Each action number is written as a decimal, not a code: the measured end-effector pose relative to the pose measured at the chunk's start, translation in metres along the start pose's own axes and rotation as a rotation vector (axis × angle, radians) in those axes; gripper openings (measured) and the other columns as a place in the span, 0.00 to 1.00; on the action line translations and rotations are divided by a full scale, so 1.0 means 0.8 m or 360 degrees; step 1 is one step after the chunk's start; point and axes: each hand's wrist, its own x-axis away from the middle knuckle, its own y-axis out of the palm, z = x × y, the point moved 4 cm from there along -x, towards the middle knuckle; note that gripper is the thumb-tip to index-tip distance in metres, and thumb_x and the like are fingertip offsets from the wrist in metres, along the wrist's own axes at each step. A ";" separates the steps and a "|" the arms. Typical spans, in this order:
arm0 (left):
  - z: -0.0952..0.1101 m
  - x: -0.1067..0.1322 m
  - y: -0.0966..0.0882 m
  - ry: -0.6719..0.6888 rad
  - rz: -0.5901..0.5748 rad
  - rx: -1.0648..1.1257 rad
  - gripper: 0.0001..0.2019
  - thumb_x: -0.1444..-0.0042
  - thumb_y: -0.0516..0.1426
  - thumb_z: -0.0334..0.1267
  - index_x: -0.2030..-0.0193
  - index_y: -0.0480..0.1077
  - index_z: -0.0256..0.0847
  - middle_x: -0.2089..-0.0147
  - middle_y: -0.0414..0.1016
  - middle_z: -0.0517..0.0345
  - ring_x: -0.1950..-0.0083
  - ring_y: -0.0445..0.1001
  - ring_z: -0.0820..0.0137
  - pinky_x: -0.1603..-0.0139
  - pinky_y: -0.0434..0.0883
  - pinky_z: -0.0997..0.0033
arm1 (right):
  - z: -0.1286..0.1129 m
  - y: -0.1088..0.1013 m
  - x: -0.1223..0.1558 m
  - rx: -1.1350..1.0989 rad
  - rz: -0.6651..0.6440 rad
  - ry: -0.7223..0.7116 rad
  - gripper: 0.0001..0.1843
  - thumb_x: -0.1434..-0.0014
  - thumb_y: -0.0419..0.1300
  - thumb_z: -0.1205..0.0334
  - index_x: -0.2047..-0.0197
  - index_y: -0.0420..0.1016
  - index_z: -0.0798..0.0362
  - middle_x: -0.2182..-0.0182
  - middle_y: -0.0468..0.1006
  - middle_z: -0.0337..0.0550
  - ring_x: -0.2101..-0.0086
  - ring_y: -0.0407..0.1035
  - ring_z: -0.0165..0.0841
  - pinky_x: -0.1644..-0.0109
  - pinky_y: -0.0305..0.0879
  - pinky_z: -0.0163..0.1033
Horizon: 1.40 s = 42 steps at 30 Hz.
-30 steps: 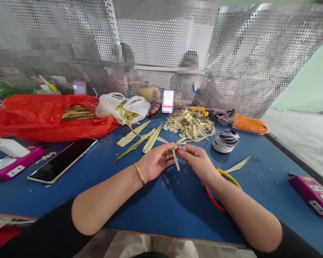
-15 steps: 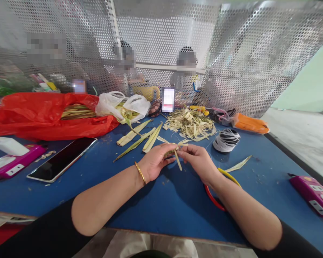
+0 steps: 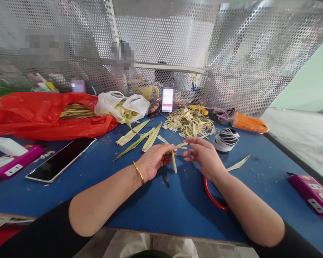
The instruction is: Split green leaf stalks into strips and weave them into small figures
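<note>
My left hand (image 3: 154, 162) is closed on a small folded piece of pale green leaf strips (image 3: 173, 154), with one strip end hanging down and others sticking out to the right. My right hand (image 3: 204, 154) is just right of it, thumb and forefinger pinched on a thin strip end (image 3: 183, 144) of the same piece, the other fingers loosely curled. Both hands hover over the middle of the blue table (image 3: 161, 200). A gold bangle (image 3: 139, 172) sits on my left wrist.
Loose leaf blades (image 3: 140, 138) lie beyond my hands, a heap of trimmings (image 3: 190, 123) and a spool of white thread (image 3: 226, 139) further back. A red bag of leaves (image 3: 48, 116), a phone (image 3: 61, 159), pink boxes (image 3: 312, 193) and a red ring (image 3: 212, 195) lie around. Perforated metal screen (image 3: 231, 53) behind, people beyond it.
My right hand has lifted and drawn a little to the right, pulling a strip end out from the piece. The left hand stayed nearly still, holding the piece.
</note>
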 end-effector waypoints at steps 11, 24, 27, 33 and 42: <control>0.000 -0.001 -0.002 0.0211 0.0062 -0.0218 0.08 0.56 0.63 0.41 0.71 0.75 0.39 0.61 0.77 0.56 0.56 0.71 0.67 0.57 0.66 0.70 | 0.016 0.022 0.012 -0.0099 -0.0403 0.0227 0.15 0.57 0.71 0.58 0.66 0.78 0.55 0.72 0.77 0.38 0.75 0.69 0.24 0.74 0.67 0.29; 0.002 0.001 0.002 0.0106 -0.0012 -0.0187 0.09 0.57 0.63 0.40 0.73 0.72 0.37 0.72 0.72 0.58 0.73 0.68 0.74 0.68 0.65 0.72 | 0.002 0.017 0.010 -0.0111 -0.0378 0.0106 0.15 0.50 0.65 0.51 0.74 0.67 0.53 0.85 0.58 0.26 0.86 0.54 0.21 0.80 0.64 0.32; 0.001 0.001 0.003 0.0079 -0.0003 -0.0188 0.09 0.58 0.63 0.40 0.75 0.71 0.37 0.74 0.72 0.58 0.74 0.68 0.74 0.70 0.63 0.73 | -0.002 0.016 0.011 -0.0103 -0.0355 0.0059 0.15 0.52 0.66 0.51 0.70 0.70 0.53 0.85 0.57 0.25 0.85 0.52 0.21 0.80 0.62 0.31; 0.001 0.001 0.000 0.0118 0.0035 -0.0316 0.08 0.56 0.61 0.40 0.75 0.71 0.37 0.76 0.70 0.60 0.76 0.62 0.77 0.74 0.57 0.75 | 0.004 0.018 0.009 0.0157 -0.0410 0.0014 0.19 0.53 0.67 0.47 0.69 0.76 0.55 0.83 0.64 0.29 0.85 0.51 0.21 0.82 0.57 0.31; 0.003 0.003 0.002 0.0122 0.0018 -0.0345 0.09 0.57 0.61 0.41 0.77 0.69 0.37 0.76 0.69 0.60 0.76 0.61 0.76 0.73 0.56 0.74 | 0.012 0.011 -0.001 0.0294 -0.0243 -0.0024 0.19 0.45 0.60 0.48 0.78 0.68 0.54 0.86 0.62 0.30 0.84 0.59 0.22 0.79 0.59 0.29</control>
